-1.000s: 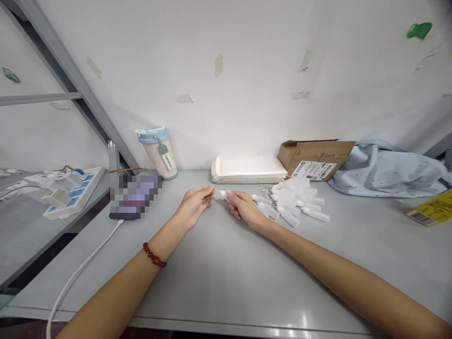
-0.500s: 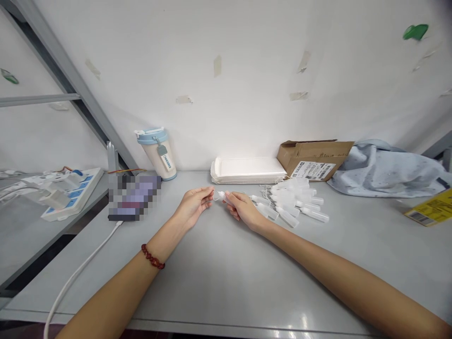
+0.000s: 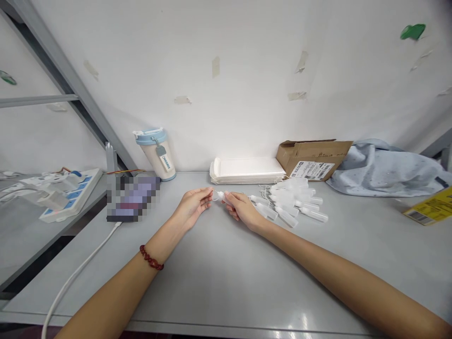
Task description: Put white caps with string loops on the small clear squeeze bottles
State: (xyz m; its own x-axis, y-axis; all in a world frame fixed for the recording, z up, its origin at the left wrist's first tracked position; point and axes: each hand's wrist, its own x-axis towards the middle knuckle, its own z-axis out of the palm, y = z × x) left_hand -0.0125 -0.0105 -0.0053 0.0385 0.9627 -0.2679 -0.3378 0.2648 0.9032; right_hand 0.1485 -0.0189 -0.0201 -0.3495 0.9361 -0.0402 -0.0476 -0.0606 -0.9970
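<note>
Right hand [image 3: 243,208]: thumb and fingers clamped on a small white-tipped piece [image 3: 221,195], tip pointing at the other hand, most of its body hidden in the grip. Left hand [image 3: 193,205]: thumb and fingertips pinched on the thin string [image 3: 215,197] looping off that tip; exact contact too small to make out. Hands near each other, not touching, piece and string between them, over the middle of the grey counter [image 3: 219,282]. Just right of the right hand: loose pile of translucent pieces [image 3: 287,215], lying flat and overlapping, strings bunched toward the left. Behind the pile: flat white stack [image 3: 249,169] against the wall, open cardboard box [image 3: 314,157] with a printed label, then crumpled light-blue cloth [image 3: 388,167]. Yellow box [image 3: 431,208] at far right. Left side: tumbler [image 3: 155,155] with blue lid, pixelated device [image 3: 136,197] on a white cable [image 3: 79,270], power strip [image 3: 84,190] beyond. Red beaded bracelet [image 3: 151,258] on the left wrist.
</note>
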